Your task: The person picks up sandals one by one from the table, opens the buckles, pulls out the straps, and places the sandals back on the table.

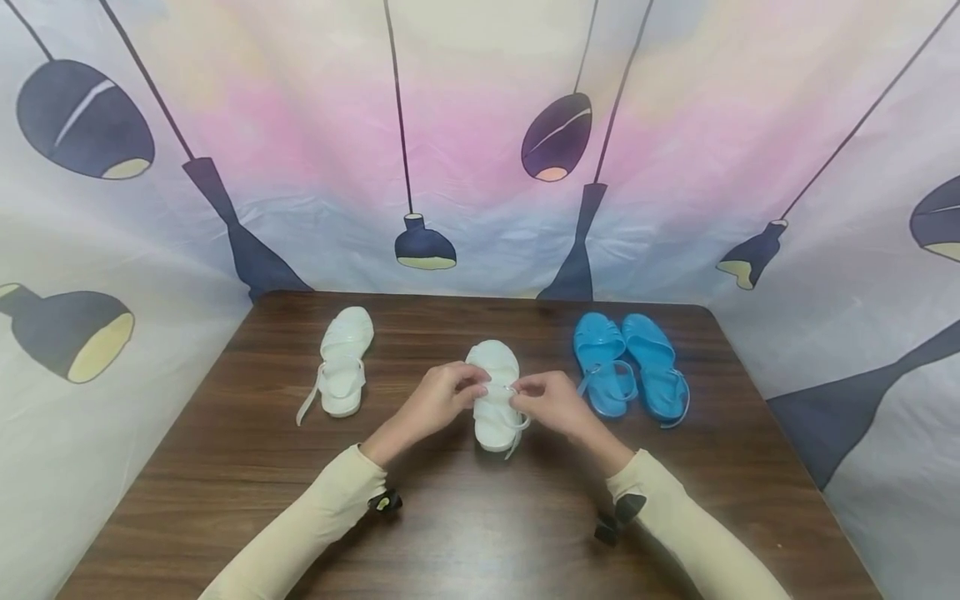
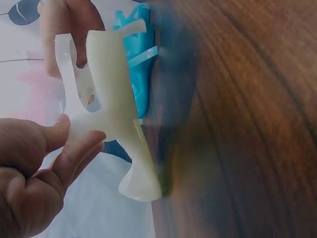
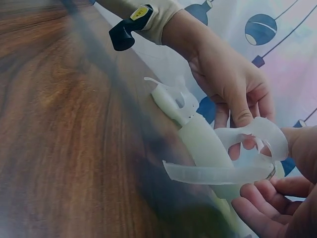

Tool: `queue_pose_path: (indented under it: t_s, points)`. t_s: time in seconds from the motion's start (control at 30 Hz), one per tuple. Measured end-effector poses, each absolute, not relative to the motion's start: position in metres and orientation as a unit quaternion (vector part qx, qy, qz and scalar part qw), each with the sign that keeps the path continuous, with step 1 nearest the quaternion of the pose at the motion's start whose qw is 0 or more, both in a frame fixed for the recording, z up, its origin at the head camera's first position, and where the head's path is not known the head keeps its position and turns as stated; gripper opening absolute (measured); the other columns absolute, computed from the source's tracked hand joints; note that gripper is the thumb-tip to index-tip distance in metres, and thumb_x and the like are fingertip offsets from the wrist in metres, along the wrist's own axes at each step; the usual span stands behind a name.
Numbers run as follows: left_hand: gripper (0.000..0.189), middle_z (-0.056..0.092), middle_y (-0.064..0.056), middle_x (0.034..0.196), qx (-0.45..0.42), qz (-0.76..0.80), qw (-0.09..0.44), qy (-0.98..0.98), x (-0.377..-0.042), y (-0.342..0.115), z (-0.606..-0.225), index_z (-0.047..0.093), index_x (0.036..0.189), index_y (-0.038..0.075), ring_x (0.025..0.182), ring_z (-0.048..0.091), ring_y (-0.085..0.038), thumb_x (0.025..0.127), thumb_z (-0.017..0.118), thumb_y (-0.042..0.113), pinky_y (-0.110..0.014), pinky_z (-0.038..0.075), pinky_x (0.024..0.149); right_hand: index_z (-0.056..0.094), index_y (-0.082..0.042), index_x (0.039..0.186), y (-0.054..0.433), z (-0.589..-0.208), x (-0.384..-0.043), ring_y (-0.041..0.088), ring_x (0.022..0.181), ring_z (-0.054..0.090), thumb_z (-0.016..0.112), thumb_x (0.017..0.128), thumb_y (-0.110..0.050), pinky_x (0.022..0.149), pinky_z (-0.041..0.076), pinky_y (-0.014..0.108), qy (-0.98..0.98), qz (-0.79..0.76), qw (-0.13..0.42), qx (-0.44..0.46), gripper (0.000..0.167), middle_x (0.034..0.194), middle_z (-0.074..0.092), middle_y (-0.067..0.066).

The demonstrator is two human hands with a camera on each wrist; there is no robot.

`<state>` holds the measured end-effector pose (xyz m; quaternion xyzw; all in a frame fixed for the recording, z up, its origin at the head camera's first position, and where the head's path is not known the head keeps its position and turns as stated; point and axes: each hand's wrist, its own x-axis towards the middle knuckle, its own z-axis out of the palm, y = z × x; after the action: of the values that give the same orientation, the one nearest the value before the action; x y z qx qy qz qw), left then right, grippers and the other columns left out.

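White sandal [image 1: 495, 433] at the middle of the brown bench [image 1: 480, 542], toe pointing away from the person, heel nearer; contact between sole and bench not clear. Left hand [image 1: 446, 393] at the sandal's left side, fingers [image 2: 74, 154] pinching part of its upper strapwork against the thumb. Right hand [image 1: 553, 403] at the opposite side, fingers narrowed in a pinch beside the metal buckle [image 3: 271, 171] of the strap [image 3: 215, 174], with one strap end hanging free. To the left, second white sandal [image 1: 348, 331] with strap splayed outward. To the right, two blue sandals [image 1: 599, 335] side by side, toes likewise away. Behind, cloth backdrop [image 1: 480, 142] printed with hanging lamps [image 1: 424, 247].
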<state>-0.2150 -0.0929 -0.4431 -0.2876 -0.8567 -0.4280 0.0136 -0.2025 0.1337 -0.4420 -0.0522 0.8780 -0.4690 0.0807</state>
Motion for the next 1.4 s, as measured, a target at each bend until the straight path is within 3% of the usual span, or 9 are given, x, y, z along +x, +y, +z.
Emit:
queue_pose_path:
  t_s: [0.43,0.67,1.0,1.23,1.4]
  points:
    - [0.018,0.075,-0.01,0.103,-0.26,-0.423,-0.017,-0.868,-0.211,-0.089,-0.45,0.074,0.112,0.003,0.078,0.071,-0.009,0.099,0.069,0.014,-0.017,0.057,0.066,0.074,0.001,0.114,0.138,-0.453,-0.195,0.021,0.081,0.07,0.073,0.09,-0.018,0.071,0.063,0.04,0.839,-0.524,0.144,-0.035,0.03,0.103,0.073,0.013]
    - [0.016,0.076,-0.008,0.103,-0.256,-0.41,-0.034,-0.875,-0.209,-0.088,-0.454,0.075,0.11,0.005,0.073,0.07,-0.007,0.099,0.069,0.014,-0.019,0.057,0.065,0.073,0.001,0.115,0.14,-0.461,-0.193,0.021,0.076,0.069,0.074,0.091,-0.023,0.066,0.061,0.037,0.84,-0.517,0.163,-0.037,0.034,0.099,0.073,0.012]
    - [0.016,0.076,0.0,0.099,-0.271,-0.365,-0.036,-0.89,-0.209,-0.088,-0.465,0.076,0.11,0.009,0.088,0.067,-0.01,0.1,0.067,0.018,-0.032,0.054,0.08,0.074,0.002,0.114,0.143,-0.474,-0.188,0.021,0.07,0.068,0.076,0.09,-0.023,0.062,0.06,0.036,0.839,-0.517,0.165,-0.046,0.035,0.099,0.073,0.013]
    - [0.018,0.075,-0.001,0.101,-0.306,-0.367,-0.057,-0.877,-0.215,-0.091,-0.468,0.074,0.114,0.008,0.091,0.067,-0.011,0.1,0.066,0.017,-0.029,0.055,0.081,0.072,-0.001,0.116,0.146,-0.478,-0.189,0.023,0.077,0.067,0.077,0.09,-0.028,0.066,0.06,0.037,0.83,-0.526,0.18,-0.038,0.038,0.104,0.072,0.012]
    - [0.019,0.074,-0.001,0.102,-0.319,-0.369,-0.075,-0.87,-0.219,-0.089,-0.466,0.073,0.115,0.009,0.092,0.067,-0.01,0.1,0.067,0.02,-0.029,0.056,0.082,0.068,0.0,0.124,0.151,-0.481,-0.188,0.022,0.085,0.069,0.071,0.096,-0.035,0.074,0.061,0.038,0.806,-0.554,0.207,-0.043,0.044,0.107,0.071,0.012]
